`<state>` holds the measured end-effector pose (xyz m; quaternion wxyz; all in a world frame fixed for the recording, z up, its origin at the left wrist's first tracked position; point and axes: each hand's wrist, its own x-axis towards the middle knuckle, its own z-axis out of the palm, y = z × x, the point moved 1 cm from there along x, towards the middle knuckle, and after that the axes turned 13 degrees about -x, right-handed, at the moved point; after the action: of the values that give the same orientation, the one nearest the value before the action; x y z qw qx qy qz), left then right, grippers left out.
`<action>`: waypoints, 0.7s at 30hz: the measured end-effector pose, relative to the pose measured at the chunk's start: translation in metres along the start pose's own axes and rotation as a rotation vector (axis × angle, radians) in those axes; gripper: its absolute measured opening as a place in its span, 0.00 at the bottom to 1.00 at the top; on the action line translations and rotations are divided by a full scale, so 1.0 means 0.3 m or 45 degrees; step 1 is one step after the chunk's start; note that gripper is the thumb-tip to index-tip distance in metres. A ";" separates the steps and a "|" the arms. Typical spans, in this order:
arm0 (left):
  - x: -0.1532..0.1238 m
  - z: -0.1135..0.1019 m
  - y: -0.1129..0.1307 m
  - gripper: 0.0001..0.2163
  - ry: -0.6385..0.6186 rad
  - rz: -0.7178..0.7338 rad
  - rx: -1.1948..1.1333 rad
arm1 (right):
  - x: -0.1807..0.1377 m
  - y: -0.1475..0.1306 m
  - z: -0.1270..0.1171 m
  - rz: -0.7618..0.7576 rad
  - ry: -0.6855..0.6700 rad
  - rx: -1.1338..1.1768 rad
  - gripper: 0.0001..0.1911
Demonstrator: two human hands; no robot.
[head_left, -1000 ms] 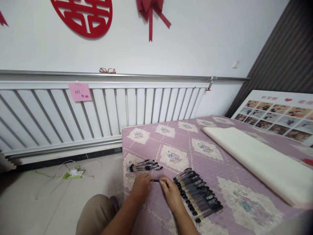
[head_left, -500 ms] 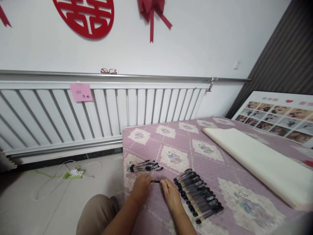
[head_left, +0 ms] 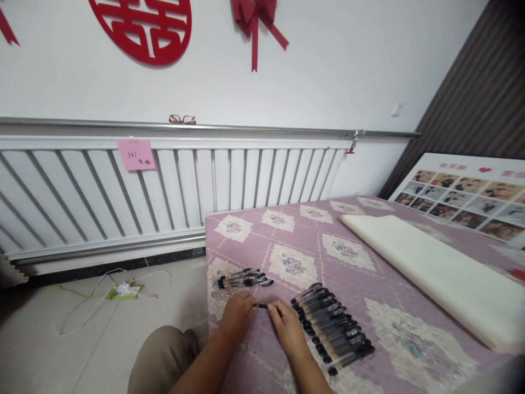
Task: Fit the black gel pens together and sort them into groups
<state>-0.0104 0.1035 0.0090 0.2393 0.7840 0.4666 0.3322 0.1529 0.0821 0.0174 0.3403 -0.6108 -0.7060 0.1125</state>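
Between my two hands is a pen, with only a short black stretch of it (head_left: 263, 306) showing. The fingers of my left hand (head_left: 239, 313) are closed on its left end, and my right hand (head_left: 286, 325) pinches its right end. Just beyond my left hand lies a small bunch of black-tipped clear pens (head_left: 245, 278). To the right of my right hand, a long row of similar capped pens (head_left: 334, 327) lies side by side on the purple floral bedspread (head_left: 305, 230). The rest of the held pen is hidden by my fingers.
A folded cream pad (head_left: 422, 273) lies on the right of the bed, with a photo board (head_left: 463, 197) behind it. A white radiator (head_left: 241, 180) runs along the wall. A power strip (head_left: 125, 291) with cables sits on the floor at left.
My right fingers have shifted very slightly on the pen. Both hands stay in nearly the same place, and the pens on the bed have not moved.
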 end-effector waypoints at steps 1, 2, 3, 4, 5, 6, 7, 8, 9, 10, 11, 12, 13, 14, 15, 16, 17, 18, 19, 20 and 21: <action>0.000 -0.001 0.001 0.10 0.003 0.004 0.000 | 0.000 0.003 0.004 0.005 0.010 -0.019 0.18; -0.001 -0.002 0.002 0.11 0.007 0.005 0.002 | 0.000 0.006 0.008 0.015 0.019 -0.033 0.19; -0.001 -0.002 0.002 0.11 0.014 0.004 0.005 | 0.000 0.009 0.010 0.024 0.021 -0.035 0.20; -0.001 -0.002 0.002 0.11 0.025 0.000 0.009 | 0.000 0.012 0.012 0.036 0.019 -0.019 0.19; -0.001 -0.002 0.002 0.11 0.037 -0.004 0.014 | 0.000 0.014 0.011 0.055 0.019 0.012 0.18; -0.001 -0.002 0.001 0.11 0.049 -0.008 0.019 | 0.000 0.016 0.010 0.083 0.026 0.051 0.16; -0.001 -0.001 0.001 0.11 0.061 -0.014 0.024 | 0.000 0.018 0.007 0.113 0.038 0.088 0.15; -0.001 -0.001 0.000 0.11 0.071 -0.019 0.028 | 0.000 0.018 0.003 0.135 0.046 0.115 0.16; 0.000 0.000 0.000 0.11 0.078 -0.023 0.032 | -0.001 0.017 -0.001 0.139 0.047 0.131 0.16; 0.000 0.000 0.000 0.11 0.081 -0.026 0.034 | -0.001 0.015 -0.005 0.125 0.039 0.137 0.15; 0.000 0.000 0.000 0.10 0.082 -0.028 0.034 | -0.001 0.011 -0.008 0.093 0.022 0.139 0.13; 0.000 0.000 0.001 0.10 0.077 -0.029 0.031 | -0.001 0.007 -0.011 0.056 0.005 0.139 0.12; 0.000 0.000 0.001 0.10 0.067 -0.029 0.029 | -0.001 0.004 -0.012 0.025 -0.006 0.136 0.12; 0.000 0.000 0.002 0.10 0.058 -0.031 0.027 | -0.001 0.001 -0.013 0.006 -0.006 0.130 0.12; 0.000 0.000 0.002 0.10 0.053 -0.032 0.026 | -0.001 -0.002 -0.013 -0.002 0.000 0.119 0.12; -0.001 -0.001 0.002 0.10 0.051 -0.032 0.025 | -0.001 -0.003 -0.012 -0.005 0.006 0.104 0.12; -0.001 -0.001 0.001 0.10 0.053 -0.033 0.025 | 0.000 -0.004 -0.010 -0.006 0.010 0.089 0.13; -0.001 0.000 0.001 0.10 0.056 -0.035 0.026 | 0.000 -0.004 -0.008 -0.005 0.009 0.078 0.14; -0.002 0.000 0.000 0.10 0.056 -0.039 0.028 | 0.000 -0.003 -0.006 0.004 0.012 0.073 0.14; -0.002 0.001 -0.001 0.10 0.051 -0.045 0.030 | 0.000 -0.002 -0.005 0.023 0.019 0.076 0.13; -0.002 0.002 -0.002 0.10 0.046 -0.051 0.035 | 0.000 0.000 -0.005 0.049 0.031 0.083 0.12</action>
<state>-0.0105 0.1032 0.0082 0.2265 0.7715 0.4912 0.3351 0.1538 0.0817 0.0186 0.3663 -0.6143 -0.6858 0.1345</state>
